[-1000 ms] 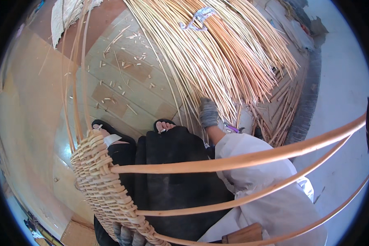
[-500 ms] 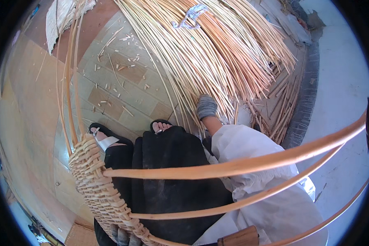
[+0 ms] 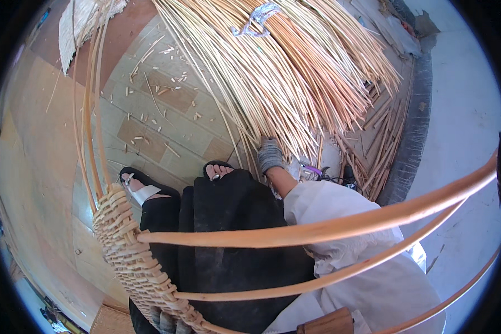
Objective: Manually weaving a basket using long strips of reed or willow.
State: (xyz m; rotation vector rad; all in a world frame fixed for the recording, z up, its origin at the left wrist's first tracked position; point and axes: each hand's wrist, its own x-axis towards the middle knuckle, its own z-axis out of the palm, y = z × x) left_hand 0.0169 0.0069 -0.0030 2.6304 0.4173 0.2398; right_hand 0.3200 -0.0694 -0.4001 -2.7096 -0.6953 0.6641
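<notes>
A part-woven wicker basket (image 3: 131, 245) rests by my lap at the lower left, with thick bare cane ribs (image 3: 295, 234) curving across to the right. At its lower rim the grey-gloved fingers of my left hand (image 3: 170, 322) are closed round the weave; the rest of that hand is hidden. My right hand (image 3: 270, 155), in a grey glove, reaches down to the near ends of a large spread of wicker canes (image 3: 261, 83). Its fingers curl in among the cane ends, partly hidden. A wooden tool handle (image 3: 325, 323) lies across the white sleeve at the bottom.
A pale cloth strip (image 3: 259, 19) ties one reddish bundle of canes. Short offcuts (image 3: 145, 117) litter the tiled floor. Purple-handled cutters (image 3: 312, 168) lie right of my right hand. Loose sticks (image 3: 378, 147) line the wall (image 3: 462, 139). Upright canes (image 3: 89, 111) rise from the basket's left end.
My right hand has shifted slightly left and nearer along the cane ends, uncovering the purple-handled cutters. My left hand and the basket stay nearly where they were.
</notes>
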